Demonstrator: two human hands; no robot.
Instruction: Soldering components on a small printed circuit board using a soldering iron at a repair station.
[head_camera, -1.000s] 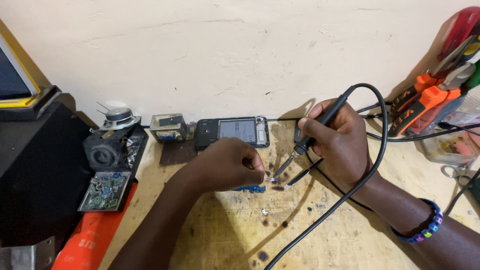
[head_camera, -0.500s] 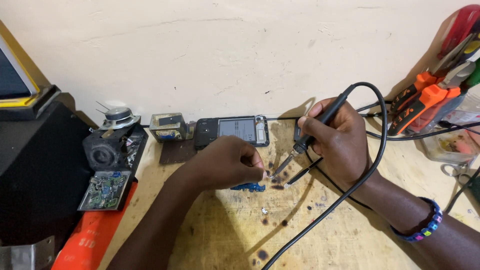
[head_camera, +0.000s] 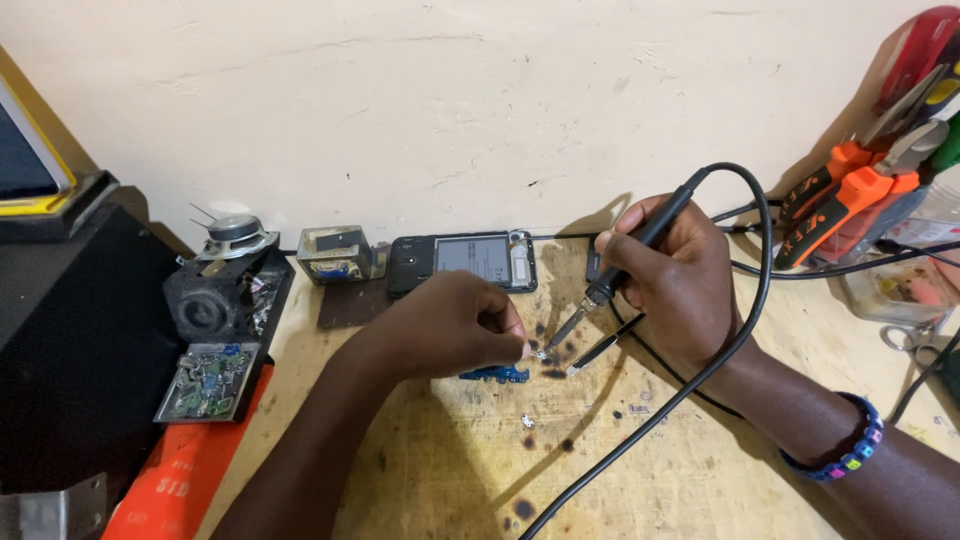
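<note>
The soldering iron (head_camera: 640, 245) is in the right hand (head_camera: 670, 285), gripped like a pen with the fingers wrapped fully round its black handle, and its metal tip slopes down to a point just beside the left hand's fingertips (head_camera: 518, 345). Compared with a second ago the tip has crept slightly down and to the left, closing on the spot where the left hand (head_camera: 455, 325) pinches something small against the burn-marked wooden bench (head_camera: 700, 470); the hands themselves have hardly shifted, which reads as fine positioning at a joint rather than a change of work. The small blue circuit board (head_camera: 495, 375) lies flat on the bench, mostly under the left hand, only its lower edge showing.

What the left thumb and forefinger hold is too small to make out (a pale speck, perhaps wire or solder), so the pinch is closed, but on what cannot be told. Whether the tip touches the board is hidden by the fingers. A thin dark tool (head_camera: 592, 355) lies on the bench below the right hand, its far end covered. Behind, an opened phone (head_camera: 465, 260) rests against the wall, and the iron's black cable (head_camera: 700, 380) loops out of frame at the bottom.
</note>
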